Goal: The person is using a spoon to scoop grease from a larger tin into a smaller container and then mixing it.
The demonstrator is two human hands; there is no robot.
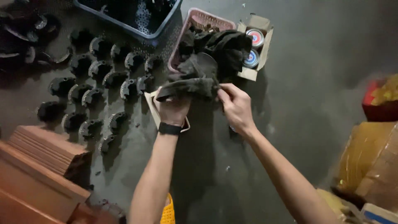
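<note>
Both hands grip a dark rag: the left hand [173, 108] bunches its lower fold in a closed fist, the right hand [236, 105] pinches its edge. Seemingly he's wrapping something to wipe. Beyond sits a pink basket [195, 18]; leftward, rows of dark metal parts [103, 70].

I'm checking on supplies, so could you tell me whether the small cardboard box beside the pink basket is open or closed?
Open. The cardboard box has its flaps folded outward, and two round tins show inside it.
</note>
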